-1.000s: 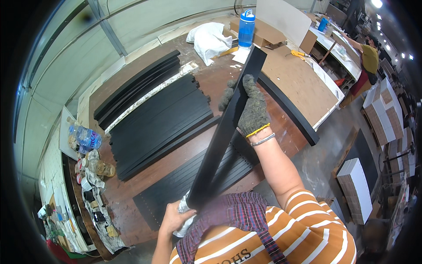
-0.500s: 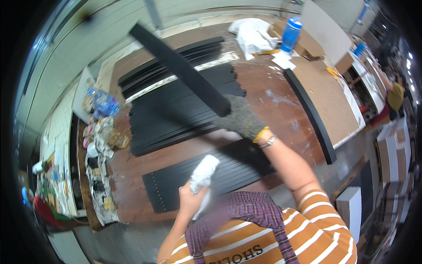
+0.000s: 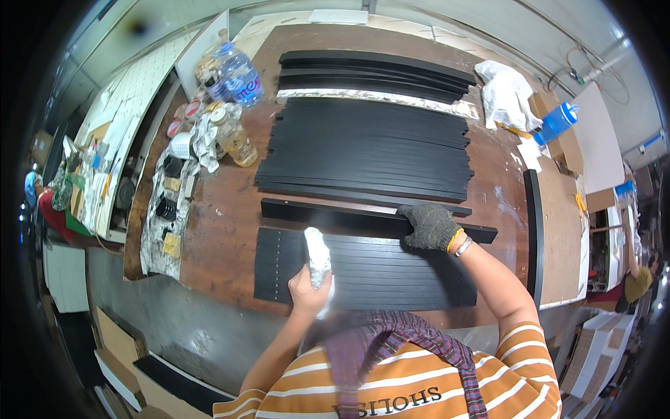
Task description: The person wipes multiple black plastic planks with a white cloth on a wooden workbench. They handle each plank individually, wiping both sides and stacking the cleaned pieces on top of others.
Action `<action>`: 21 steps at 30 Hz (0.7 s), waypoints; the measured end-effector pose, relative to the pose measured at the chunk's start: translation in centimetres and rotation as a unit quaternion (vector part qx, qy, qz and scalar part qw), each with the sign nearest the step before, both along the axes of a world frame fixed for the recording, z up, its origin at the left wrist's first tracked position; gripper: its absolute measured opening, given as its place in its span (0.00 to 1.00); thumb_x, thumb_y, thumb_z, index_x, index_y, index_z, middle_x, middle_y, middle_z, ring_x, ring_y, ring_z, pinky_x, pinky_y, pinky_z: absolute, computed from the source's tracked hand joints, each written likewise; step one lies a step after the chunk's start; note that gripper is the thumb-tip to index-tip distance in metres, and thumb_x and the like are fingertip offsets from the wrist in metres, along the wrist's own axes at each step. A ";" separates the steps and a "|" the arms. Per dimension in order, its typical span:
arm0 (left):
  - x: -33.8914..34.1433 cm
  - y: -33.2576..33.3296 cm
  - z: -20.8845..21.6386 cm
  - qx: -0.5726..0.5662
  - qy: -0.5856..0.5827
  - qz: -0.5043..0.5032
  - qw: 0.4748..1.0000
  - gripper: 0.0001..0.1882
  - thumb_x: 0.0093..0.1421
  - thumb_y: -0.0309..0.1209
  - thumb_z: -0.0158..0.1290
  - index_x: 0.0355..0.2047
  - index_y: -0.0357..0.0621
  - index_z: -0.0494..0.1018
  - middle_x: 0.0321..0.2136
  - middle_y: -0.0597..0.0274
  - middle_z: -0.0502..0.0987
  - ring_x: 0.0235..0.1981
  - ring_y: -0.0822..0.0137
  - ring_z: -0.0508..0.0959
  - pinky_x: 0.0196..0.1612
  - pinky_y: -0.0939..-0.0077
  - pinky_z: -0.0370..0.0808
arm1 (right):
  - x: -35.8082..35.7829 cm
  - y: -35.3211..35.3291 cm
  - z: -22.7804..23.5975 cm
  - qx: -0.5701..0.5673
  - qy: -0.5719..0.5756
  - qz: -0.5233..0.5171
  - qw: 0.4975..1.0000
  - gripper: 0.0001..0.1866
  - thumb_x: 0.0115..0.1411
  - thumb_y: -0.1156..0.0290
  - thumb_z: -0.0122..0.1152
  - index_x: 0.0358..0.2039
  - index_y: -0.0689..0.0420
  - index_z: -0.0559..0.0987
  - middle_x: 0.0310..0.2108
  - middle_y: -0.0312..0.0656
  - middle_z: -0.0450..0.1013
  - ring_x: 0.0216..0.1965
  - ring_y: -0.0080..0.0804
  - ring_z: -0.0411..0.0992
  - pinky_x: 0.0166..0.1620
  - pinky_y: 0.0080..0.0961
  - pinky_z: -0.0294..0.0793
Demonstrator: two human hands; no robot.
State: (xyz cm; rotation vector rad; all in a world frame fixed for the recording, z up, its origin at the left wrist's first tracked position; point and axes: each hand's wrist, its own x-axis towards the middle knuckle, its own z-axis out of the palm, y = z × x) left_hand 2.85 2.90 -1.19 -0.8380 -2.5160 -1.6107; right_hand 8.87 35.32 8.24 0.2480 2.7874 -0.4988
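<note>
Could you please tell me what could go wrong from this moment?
The black strip under the gloved right hand lies between the black stack and the row of strips; it might bump and scratch either one. The left hand is bare, so a rough edge could perhaps nick it. The jar with brownish contents might tip if a strip's end knocked it.

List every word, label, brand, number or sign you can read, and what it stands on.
Striped orange shirt: dark capital letters across the front; I won't copy them out.
Clear bottle with blue cap: pinkish lettering, partly in view; likewise not copied.
Red lid: any print is too small to read.
</note>
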 end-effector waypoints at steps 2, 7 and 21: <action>0.0 0.0 0.1 -0.017 0.022 0.002 1.000 0.12 0.50 0.26 0.66 0.29 0.36 0.73 0.22 0.46 0.78 0.22 0.43 0.78 0.27 0.56 0.76 | -0.9 -0.4 0.0 0.003 -0.011 0.015 1.000 0.31 0.47 0.60 0.69 0.53 0.56 0.77 0.39 0.53 0.80 0.43 0.55 0.78 0.47 0.48 0.77; -0.1 0.1 0.4 -0.044 0.055 -0.003 0.997 0.13 0.50 0.27 0.66 0.28 0.37 0.72 0.22 0.46 0.77 0.22 0.44 0.78 0.27 0.56 0.76 | -2.8 -0.8 -0.5 -0.020 -0.029 0.037 0.999 0.32 0.49 0.57 0.69 0.54 0.57 0.76 0.40 0.52 0.79 0.43 0.53 0.78 0.48 0.46 0.76; 0.0 0.2 0.5 -0.039 0.074 -0.003 0.997 0.12 0.50 0.28 0.66 0.29 0.38 0.73 0.22 0.47 0.77 0.22 0.45 0.78 0.27 0.56 0.76 | -6.1 -4.3 -3.5 0.090 0.021 0.022 0.995 0.12 0.59 0.65 0.61 0.29 0.60 0.84 0.27 0.52 0.80 0.30 0.52 0.81 0.39 0.44 0.80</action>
